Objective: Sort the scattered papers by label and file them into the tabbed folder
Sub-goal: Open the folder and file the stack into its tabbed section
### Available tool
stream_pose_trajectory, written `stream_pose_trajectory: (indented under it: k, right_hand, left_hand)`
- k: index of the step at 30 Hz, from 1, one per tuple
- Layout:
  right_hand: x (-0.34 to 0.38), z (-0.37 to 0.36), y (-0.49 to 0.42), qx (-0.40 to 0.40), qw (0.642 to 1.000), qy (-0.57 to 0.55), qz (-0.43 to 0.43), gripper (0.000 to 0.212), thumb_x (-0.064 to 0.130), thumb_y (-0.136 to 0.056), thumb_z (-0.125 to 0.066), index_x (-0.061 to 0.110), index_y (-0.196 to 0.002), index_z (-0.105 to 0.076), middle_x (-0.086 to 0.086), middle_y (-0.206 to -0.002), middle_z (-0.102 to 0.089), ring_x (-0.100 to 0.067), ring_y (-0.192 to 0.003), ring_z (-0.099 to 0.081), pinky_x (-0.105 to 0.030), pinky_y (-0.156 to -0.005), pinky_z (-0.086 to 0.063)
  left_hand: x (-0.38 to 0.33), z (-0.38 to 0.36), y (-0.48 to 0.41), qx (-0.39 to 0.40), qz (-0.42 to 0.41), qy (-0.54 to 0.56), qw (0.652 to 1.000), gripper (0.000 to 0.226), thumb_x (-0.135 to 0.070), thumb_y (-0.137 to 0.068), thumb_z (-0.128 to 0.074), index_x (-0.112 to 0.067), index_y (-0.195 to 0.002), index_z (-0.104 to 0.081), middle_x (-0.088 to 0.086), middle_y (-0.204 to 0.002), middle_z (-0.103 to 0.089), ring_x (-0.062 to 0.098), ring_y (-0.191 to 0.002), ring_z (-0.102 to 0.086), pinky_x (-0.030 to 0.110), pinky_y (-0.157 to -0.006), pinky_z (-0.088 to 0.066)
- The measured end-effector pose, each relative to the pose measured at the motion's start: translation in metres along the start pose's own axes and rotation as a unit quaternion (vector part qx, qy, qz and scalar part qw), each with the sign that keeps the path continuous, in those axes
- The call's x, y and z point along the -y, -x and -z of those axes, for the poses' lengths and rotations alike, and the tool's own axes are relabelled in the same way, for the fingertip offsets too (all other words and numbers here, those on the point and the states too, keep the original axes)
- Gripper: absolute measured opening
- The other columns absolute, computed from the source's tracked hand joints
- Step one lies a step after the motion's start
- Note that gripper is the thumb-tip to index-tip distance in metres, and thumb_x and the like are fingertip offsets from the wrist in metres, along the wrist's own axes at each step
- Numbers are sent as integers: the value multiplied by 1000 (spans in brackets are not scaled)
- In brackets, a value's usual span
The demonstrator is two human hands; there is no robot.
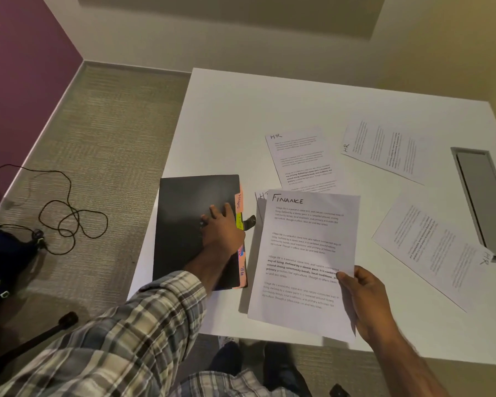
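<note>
Dim, warm indoor light, yellowish cast on walls. Brightest on white table [269, 110] beyond left hand [222, 227]; no hard glare. Soft shadow under Finance sheet [304, 262], falling left toward folder [189, 224] and toward near edge below right hand [367, 299]. Faint shadow beside left hand on dark cover. Print sharp only near right hand's thumb; HR sheets [384, 150] farther out soft, text unreadable. Motion blur on plaid sleeve [112, 339] behind left wrist. Wide-angle bending at edges, table lines curved. Lower left corner murky, detail lost.
</note>
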State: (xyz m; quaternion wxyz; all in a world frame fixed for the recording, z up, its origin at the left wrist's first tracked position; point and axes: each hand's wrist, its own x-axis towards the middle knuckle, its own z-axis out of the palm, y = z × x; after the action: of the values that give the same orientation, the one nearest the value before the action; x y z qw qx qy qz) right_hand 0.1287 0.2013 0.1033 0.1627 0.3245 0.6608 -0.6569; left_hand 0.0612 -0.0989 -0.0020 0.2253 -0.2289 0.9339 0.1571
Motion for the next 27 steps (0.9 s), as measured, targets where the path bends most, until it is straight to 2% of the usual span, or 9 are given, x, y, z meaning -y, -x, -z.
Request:
stream_pose_trajectory:
  k: [2,4,6,10,15,20,23,27]
  right_hand:
    - [1,1,1,-1,1000,11,4,19,-2,-96,-58,-5,-112,-67,-18,-109,-76,-37,-103,-72,-43,-91,-59]
    - [1,3,1,-1,1000,18,8,18,-1,-96,-59,-4,-111,-68,-17,-106,-77,-35,-99,-73,-36,-83,-62]
    - [0,6,2,-3,1000,27,8,17,0,-96,-60,-2,-110,-70,-15,-105,-78,-35,-98,-74,-39,-84,-61]
    - [-4,12,1,-9,999,41,-1,16,1,-96,-60,0,-108,-71,-16,-105,-77,-37,-99,-73,-49,-93,-57]
    - [-5,13,3,-14,999,36,-14,16,0,-96,-60,-3,-108,-70,-18,-103,-77,-41,-99,-72,-52,-93,-56]
    - [-2,14,2,-17,999,38,-12,14,-1,-96,-60,-1,-105,-71,-16,-102,-78,-35,-95,-74,-39,-81,-58]
    - [-3,14,-2,-16,999,35,-15,14,-1,-95,-60,-2,-105,-71,-15,-101,-78,-37,-97,-73,-41,-84,-58]
    - [-4,14,-3,-11,999,26,-21,15,-1,-96,-60,-1,-107,-71,-15,-101,-78,-36,-97,-74,-43,-86,-58]
  left_hand:
    - [-3,-1,-3,-38,2,-27,999,89,-55,-91,-62,-16,-158,-19,24,-165,-16,49,-144,-30,59,-107,-46]
    - [-4,-2,-10,-72,-1,-37,997,94,-61,-87,-64,-12,-156,-23,22,-165,-17,43,-145,-30,55,-104,-48]
    - [-3,-1,-19,-91,-14,-59,994,97,-64,-86,-63,-10,-156,-23,20,-166,-16,41,-149,-26,53,-103,-47]
    - [-6,7,-34,-101,-28,-112,988,94,-64,-89,-58,-7,-156,-24,19,-166,-19,42,-145,-33,50,-99,-52]
    - [-13,12,-43,-81,-32,-145,986,85,-57,-95,-54,-7,-156,-25,19,-163,-28,44,-139,-42,47,-90,-56]
    - [-15,9,-46,-94,-50,-164,981,63,-36,-97,-55,-3,-148,-38,22,-156,-39,43,-125,-56,42,-85,-59]
    - [-13,9,-43,-122,-62,-167,976,52,-38,-97,-56,-4,-136,-50,21,-139,-53,37,-109,-62,37,-78,-59]
    - [-13,13,-46,-142,-64,-86,984,43,-39,-91,-67,-5,-116,-58,17,-113,-60,35,-93,-61,37,-69,-55]
